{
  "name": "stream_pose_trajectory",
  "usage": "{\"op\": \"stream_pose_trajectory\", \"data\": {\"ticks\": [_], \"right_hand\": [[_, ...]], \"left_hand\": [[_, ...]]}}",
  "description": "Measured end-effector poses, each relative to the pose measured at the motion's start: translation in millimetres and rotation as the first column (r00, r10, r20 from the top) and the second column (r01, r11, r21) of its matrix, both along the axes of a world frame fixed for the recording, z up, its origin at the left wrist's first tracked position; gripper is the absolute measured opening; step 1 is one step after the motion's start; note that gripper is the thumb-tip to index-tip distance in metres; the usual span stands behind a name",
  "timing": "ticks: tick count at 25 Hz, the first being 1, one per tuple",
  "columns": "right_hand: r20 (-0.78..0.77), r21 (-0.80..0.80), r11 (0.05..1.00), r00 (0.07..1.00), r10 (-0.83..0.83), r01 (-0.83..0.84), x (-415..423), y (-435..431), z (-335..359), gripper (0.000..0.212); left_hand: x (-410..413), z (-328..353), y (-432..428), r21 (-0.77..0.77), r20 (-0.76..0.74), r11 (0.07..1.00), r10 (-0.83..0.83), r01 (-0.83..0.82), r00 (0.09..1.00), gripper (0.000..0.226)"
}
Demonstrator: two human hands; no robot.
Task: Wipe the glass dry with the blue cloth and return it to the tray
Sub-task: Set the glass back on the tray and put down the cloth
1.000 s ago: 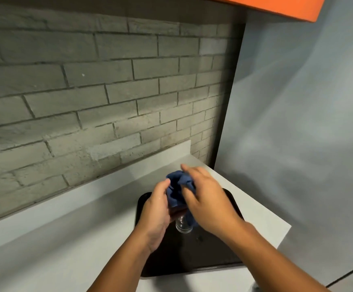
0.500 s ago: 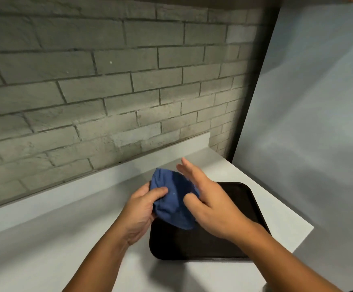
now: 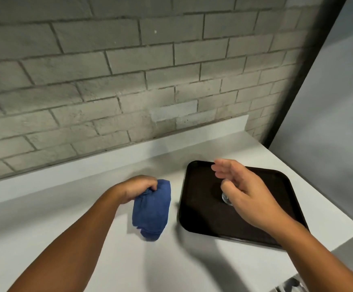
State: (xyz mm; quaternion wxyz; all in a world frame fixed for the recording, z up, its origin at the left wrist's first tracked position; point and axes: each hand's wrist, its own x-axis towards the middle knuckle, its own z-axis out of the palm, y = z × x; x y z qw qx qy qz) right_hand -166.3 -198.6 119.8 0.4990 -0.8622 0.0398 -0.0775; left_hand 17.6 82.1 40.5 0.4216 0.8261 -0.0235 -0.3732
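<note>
Nearest me, my left hand (image 3: 138, 187) is fisted on the top of the blue cloth (image 3: 152, 209), which hangs bunched down onto the white counter (image 3: 66, 207), just left of the dark tray (image 3: 198, 207) and not touching it. My right hand (image 3: 244, 192) is over the tray's middle, fingers loosely spread and a bit motion-blurred; the glass (image 3: 227, 199) peeks out right under its thumb side, only a small clear part of it visible, so I cannot tell if the hand pinches it or is letting go. Glass looks upright, long axis vertical, seated on the tray, though most is hidden. Key relation: glass lies directly below the right hand, well right of the left one, so the right is clearly nearer. Versus half a second back: both hands were together wrapping cloth around the glass above the tray; now they've split, cloth gone left to the counter, glass down on the tray. Judging from that, wiping is done and the return is basically finished. Farther back, grey brick wall (image 3: 129, 70).
</note>
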Motion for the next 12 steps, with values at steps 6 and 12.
{"op": "stream_pose_trajectory", "data": {"ticks": [6, 12], "right_hand": [[-0.015, 0.009, 1.000, 1.000, -0.018, 0.018, 8, 1, -6, 0.047], [0.033, -0.231, 0.972, 0.999, -0.032, 0.038, 18, -1, 3, 0.049]], "left_hand": [[20, -67, 1, 0.363, 0.409, 0.927, -0.245, 0.090, 0.879, 0.067], [0, -122, -6, 0.424, 0.480, 0.880, -0.420, 0.215, 0.770, 0.116]]}}
